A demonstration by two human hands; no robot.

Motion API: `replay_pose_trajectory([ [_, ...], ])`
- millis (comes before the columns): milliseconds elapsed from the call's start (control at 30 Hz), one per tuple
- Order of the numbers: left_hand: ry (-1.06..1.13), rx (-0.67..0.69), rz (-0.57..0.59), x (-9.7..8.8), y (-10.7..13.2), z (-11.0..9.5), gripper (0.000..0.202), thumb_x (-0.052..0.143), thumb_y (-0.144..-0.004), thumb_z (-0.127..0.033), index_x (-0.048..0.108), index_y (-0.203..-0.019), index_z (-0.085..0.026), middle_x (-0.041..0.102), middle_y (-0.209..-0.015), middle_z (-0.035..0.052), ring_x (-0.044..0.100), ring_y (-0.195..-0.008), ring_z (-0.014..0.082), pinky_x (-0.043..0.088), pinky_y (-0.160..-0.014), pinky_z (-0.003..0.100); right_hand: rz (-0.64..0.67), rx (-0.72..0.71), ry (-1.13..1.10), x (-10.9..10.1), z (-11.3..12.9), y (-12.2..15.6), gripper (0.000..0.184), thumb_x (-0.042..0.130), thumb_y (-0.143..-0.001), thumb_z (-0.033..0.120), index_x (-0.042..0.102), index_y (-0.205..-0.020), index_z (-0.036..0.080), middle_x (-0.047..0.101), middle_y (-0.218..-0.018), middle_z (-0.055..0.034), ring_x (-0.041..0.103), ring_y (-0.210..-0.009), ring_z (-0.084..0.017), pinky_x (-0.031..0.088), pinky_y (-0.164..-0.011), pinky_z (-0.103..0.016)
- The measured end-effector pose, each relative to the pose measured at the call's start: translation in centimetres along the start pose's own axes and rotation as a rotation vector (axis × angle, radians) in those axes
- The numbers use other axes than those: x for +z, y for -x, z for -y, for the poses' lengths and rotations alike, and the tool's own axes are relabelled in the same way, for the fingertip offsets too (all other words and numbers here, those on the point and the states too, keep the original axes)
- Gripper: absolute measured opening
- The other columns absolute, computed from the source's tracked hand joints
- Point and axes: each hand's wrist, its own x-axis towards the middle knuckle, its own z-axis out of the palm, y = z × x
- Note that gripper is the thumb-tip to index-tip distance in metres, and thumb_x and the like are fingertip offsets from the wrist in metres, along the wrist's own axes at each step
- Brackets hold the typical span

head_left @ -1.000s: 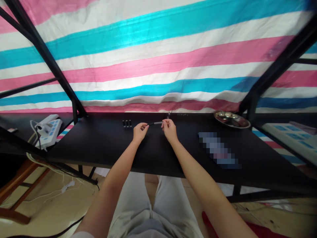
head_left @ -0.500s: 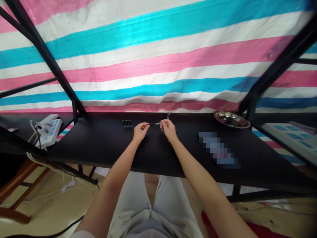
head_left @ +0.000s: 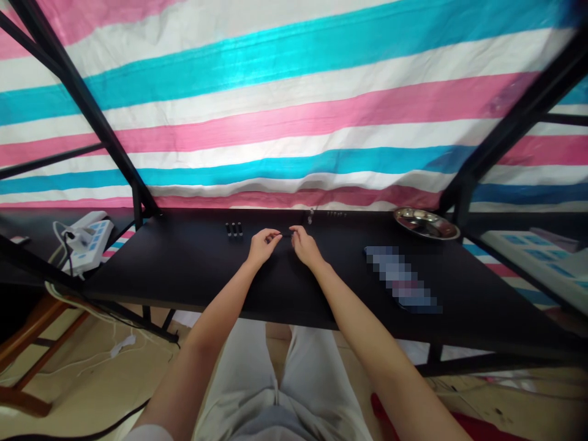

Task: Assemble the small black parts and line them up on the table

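Note:
A slim dark tube (head_left: 286,234) spans the small gap between my two hands above the tabletop. Its left end is pinched in my left hand (head_left: 263,246). At its other end, my right hand (head_left: 304,247) has thumb and fingers closed, and they hide that end. To the left, three short black cylinders with pale tips (head_left: 234,229) stand in a row. Small clear pieces (head_left: 311,215) lie just beyond my right hand, and several tiny pale bits (head_left: 337,214) are lined up farther right.
The black table (head_left: 184,269) carries a shiny metal dish (head_left: 426,224) at the back right and a blurred-out bluish flat object (head_left: 402,280) nearer me. White power strips (head_left: 94,245) rest at the left. Black frame posts (head_left: 114,153) and a striped sheet (head_left: 294,110) bound the back.
My right hand has moved left toward my left hand. The clear part of the tube that showed before is now covered, and only a short dark length shows between my fingers.

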Motion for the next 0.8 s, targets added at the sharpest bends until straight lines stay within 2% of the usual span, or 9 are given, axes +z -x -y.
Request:
replay_pose_trajectory([
  [67,-0.049,0.047,0.029,0.0,-0.2,-0.6,0.018,0.059,-0.078,-0.03,0.065,-0.087,-0.016,0.065,-0.079,0.0029,0.055,-0.064,0.0098,0.044,-0.061,0.023,0.0,0.002,0.012,-0.1,-0.2,0.0,0.035,0.027,-0.088,0.031,0.049,-0.111,0.019,0.06,-0.068,-0.0044,0.056,-0.06,-0.018,0.041,-0.064,-0.031],
  [167,-0.172,0.171,0.137,-0.7,-0.9,-2.1,0.016,0.058,-0.079,-0.029,0.065,-0.088,-0.017,0.064,-0.079,0.0024,0.055,-0.067,0.0106,0.045,-0.066,0.024,-0.017,-0.001,-0.001,-0.2,-0.2,0.0,0.036,0.026,-0.088,0.032,0.05,-0.111,0.019,0.061,-0.068,-0.0043,0.057,-0.058,-0.018,0.041,-0.063,-0.031],
  [300,-0.384,0.368,0.352,-2.9,-3.5,-4.6,0.012,0.057,-0.08,-0.024,0.067,-0.086,-0.019,0.064,-0.088,0.0038,0.057,-0.085,0.0149,0.044,-0.079,0.027,-0.056,0.004,-0.027,-0.3,0.1,0.0,0.036,0.026,-0.088,0.033,0.05,-0.11,0.019,0.061,-0.068,-0.004,0.057,-0.059,-0.018,0.042,-0.064,-0.031],
  [367,-0.517,0.406,0.474,-4.3,-5.3,-5.6,0.01,0.06,-0.077,-0.022,0.068,-0.082,-0.018,0.064,-0.091,0.0051,0.057,-0.088,0.0171,0.043,-0.081,0.028,-0.086,0.017,-0.028,-0.4,0.1,0.0,0.036,0.026,-0.088,0.034,0.051,-0.11,0.019,0.061,-0.067,-0.0039,0.057,-0.06,-0.019,0.042,-0.065,-0.031],
  [433,-0.663,0.364,0.596,-5.7,-7.3,-6.1,0.008,0.064,-0.073,-0.02,0.07,-0.079,-0.018,0.065,-0.09,0.0049,0.058,-0.086,0.0181,0.043,-0.078,0.028,-0.098,0.035,-0.023,-0.4,0.0,0.0,0.036,0.027,-0.088,0.034,0.052,-0.109,0.02,0.061,-0.066,-0.0037,0.057,-0.06,-0.019,0.042,-0.066,-0.031],
  [567,-0.949,0.186,0.65,-7.7,-10.1,-5.9,0.009,0.068,-0.067,-0.019,0.071,-0.076,-0.019,0.066,-0.092,0.0062,0.056,-0.094,0.0237,0.041,-0.079,0.032,-0.075,0.058,-0.036,-0.3,-0.3,-0.1,0.035,0.029,-0.087,0.035,0.053,-0.108,0.02,0.061,-0.065,-0.0035,0.057,-0.059,-0.018,0.042,-0.065,-0.031],
  [667,-1.053,0.074,0.643,-8.5,-10.6,-5.3,0.009,0.068,-0.067,-0.019,0.071,-0.075,-0.019,0.067,-0.092,0.0069,0.055,-0.098,0.0258,0.038,-0.085,0.036,-0.066,0.054,-0.048,-0.2,-0.4,0.0,0.034,0.031,-0.086,0.035,0.053,-0.107,0.02,0.061,-0.065,-0.0031,0.056,-0.057,-0.018,0.042,-0.063,-0.03],
  [800,-1.065,0.001,0.616,-8.9,-10.2,-4.2,0.009,0.068,-0.066,-0.019,0.072,-0.074,-0.019,0.067,-0.091,0.0084,0.053,-0.102,0.0277,0.034,-0.09,0.041,-0.071,0.05,-0.047,-0.1,-0.5,0.0,0.032,0.034,-0.085,0.034,0.055,-0.103,0.02,0.06,-0.065,-0.003,0.056,-0.057,-0.017,0.042,-0.062,-0.029],
])
